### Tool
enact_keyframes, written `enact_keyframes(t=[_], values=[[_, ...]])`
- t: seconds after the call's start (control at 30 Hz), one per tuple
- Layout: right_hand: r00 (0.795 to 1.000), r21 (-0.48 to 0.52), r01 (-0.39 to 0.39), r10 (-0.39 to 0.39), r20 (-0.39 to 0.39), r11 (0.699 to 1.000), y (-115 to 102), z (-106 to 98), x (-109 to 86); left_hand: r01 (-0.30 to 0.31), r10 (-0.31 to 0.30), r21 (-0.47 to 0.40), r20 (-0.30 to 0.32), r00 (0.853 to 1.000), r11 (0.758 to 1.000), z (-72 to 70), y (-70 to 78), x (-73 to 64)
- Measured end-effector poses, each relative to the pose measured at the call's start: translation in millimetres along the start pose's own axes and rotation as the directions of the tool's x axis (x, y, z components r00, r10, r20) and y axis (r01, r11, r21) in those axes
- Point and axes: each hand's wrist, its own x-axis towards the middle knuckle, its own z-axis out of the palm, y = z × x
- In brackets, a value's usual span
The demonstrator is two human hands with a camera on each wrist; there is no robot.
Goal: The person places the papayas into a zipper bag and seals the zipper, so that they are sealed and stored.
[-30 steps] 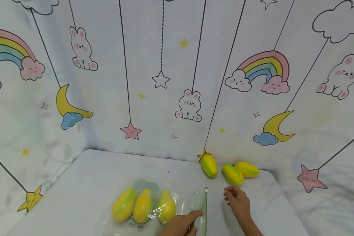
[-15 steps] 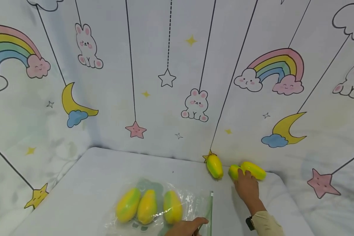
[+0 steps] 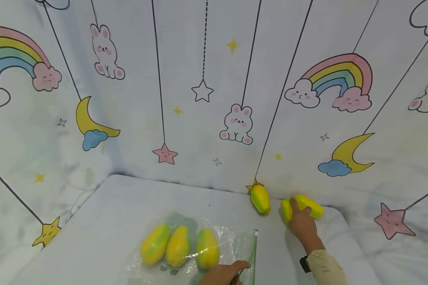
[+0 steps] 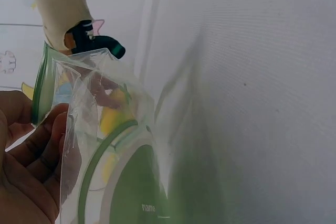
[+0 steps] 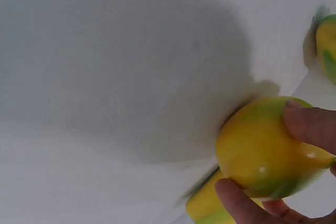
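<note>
My right hand [image 3: 303, 227] grips a yellow-green papaya [image 3: 286, 209] near the back right of the table. In the right wrist view, the thumb and fingers sit on opposite sides of this papaya [image 5: 262, 150]. Another papaya [image 3: 311, 206] lies right behind it, partly covered by the hand. My left hand [image 3: 222, 274] pinches the green zip edge of a clear zip bag [image 3: 232, 245], and the left wrist view has the fingers at the bag's mouth [image 4: 42, 85]. Three papayas [image 3: 178, 247] lie side by side in the bag.
A separate papaya [image 3: 260, 200] lies at the table's back edge, left of my right hand. The white table [image 3: 135, 202] meets a cloth backdrop [image 3: 185, 130] printed with rabbits, stars and rainbows.
My right hand has reached forward and right from beside the bag and taken hold of a papaya, which has turned slightly. The left hand stays at the bag's zip edge.
</note>
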Motion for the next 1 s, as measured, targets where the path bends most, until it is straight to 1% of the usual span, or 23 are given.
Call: enact_keyframes(t=[0.03, 0.07, 0.17, 0.2, 0.27, 0.3, 0.33, 0.4, 0.43, 0.47, 0.57, 0.63, 0.67, 0.7, 0.8, 0.83, 0.87, 0.93, 1.0], values=[[1.0, 0.006, -0.003, 0.003, 0.003, 1.0, -0.7, -1.0, -0.5, -0.01, 0.01, 0.005, -0.01, 1.0, 1.0, -0.1, 0.6, -0.7], [1.0, 0.02, -0.007, 0.007, 0.008, 1.0, -1.7, -1.9, -1.3, -0.031, 0.032, 0.03, -0.021, 0.999, 0.999, -0.1, 0.7, -1.7], [0.999, 0.05, -0.017, 0.016, 0.034, 0.999, -3.6, -2.6, -4.4, -0.107, 0.113, 0.11, -0.055, 0.992, 0.988, 0.3, -1.0, -5.2], [0.999, 0.058, -0.026, 0.024, 0.048, 0.998, -3.3, -2.1, -5.7, -0.125, 0.132, 0.117, -0.057, 0.99, 0.985, 0.6, -1.8, -6.0], [0.997, 0.07, -0.042, 0.037, 0.068, 0.997, -1.0, -0.2, -7.9, -0.198, 0.212, 0.163, -0.072, 0.975, 0.967, 1.4, -4.2, -6.9], [0.997, 0.071, -0.046, 0.041, 0.073, 0.996, 1.0, 1.2, -8.8, -0.229, 0.245, 0.172, -0.081, 0.966, 0.958, 1.8, -5.2, -6.6], [0.996, 0.074, -0.047, 0.041, 0.073, 0.996, 3.2, 2.7, -10.0, -0.256, 0.274, 0.179, -0.09, 0.957, 0.95, 2.1, -6.1, -6.5], [0.998, 0.073, -0.045, 0.04, 0.058, 0.996, 7.6, 5.7, -13.4, -0.285, 0.308, 0.185, -0.105, 0.946, 0.94, 2.1, -6.7, -6.3], [0.997, 0.078, -0.052, 0.048, 0.052, 0.996, 9.4, 6.6, -15.9, -0.289, 0.312, 0.184, -0.109, 0.944, 0.94, 1.9, -6.3, -6.4], [0.997, 0.088, -0.065, 0.061, 0.05, 0.994, 10.9, 7.0, -18.9, -0.284, 0.306, 0.177, -0.108, 0.946, 0.942, 1.6, -5.6, -6.6], [0.993, 0.136, -0.109, 0.103, 0.055, 0.985, 12.4, 3.9, -29.4, -0.229, 0.239, 0.115, -0.085, 0.967, 0.967, -1.1, -1.6, -7.3], [0.989, 0.175, -0.143, 0.133, 0.069, 0.974, 10.4, -2.0, -35.9, -0.203, 0.207, 0.062, -0.07, 0.976, 0.977, -3.1, -0.1, -7.7], [0.988, 0.201, -0.15, 0.137, 0.074, 0.968, 8.8, -5.6, -38.4, -0.2, 0.202, 0.038, -0.07, 0.977, 0.979, -4.2, 0.0, -7.6], [0.988, 0.232, -0.152, 0.138, 0.074, 0.961, 7.0, -9.5, -40.7, -0.207, 0.209, 0.023, -0.075, 0.975, 0.978, -5.4, -0.3, -7.7], [0.986, 0.341, -0.163, 0.145, 0.079, 0.926, 0.6, -22.7, -46.7, -0.269, 0.269, 0.012, -0.107, 0.957, 0.963, -8.3, -2.9, -7.5], [0.986, 0.382, -0.168, 0.148, 0.082, 0.909, -1.4, -27.2, -48.6, -0.282, 0.28, 0.001, -0.115, 0.953, 0.959, -9.4, -3.3, -7.3], [0.985, 0.422, -0.173, 0.152, 0.084, 0.89, -3.0, -31.5, -50.4, -0.307, 0.306, 0.009, -0.125, 0.944, 0.952, -10.4, -3.6, -7.0], [0.982, 0.48, -0.187, 0.164, 0.09, 0.857, -6.0, -39.5, -53.7, -0.326, 0.323, -0.005, -0.134, 0.937, 0.945, -12.2, -3.5, -6.7], [0.98, 0.521, -0.198, 0.17, 0.1, 0.831, -8.6, -46.1, -56.8, -0.347, 0.343, -0.008, -0.143, 0.929, 0.938, -13.5, -2.6, -6.4]])
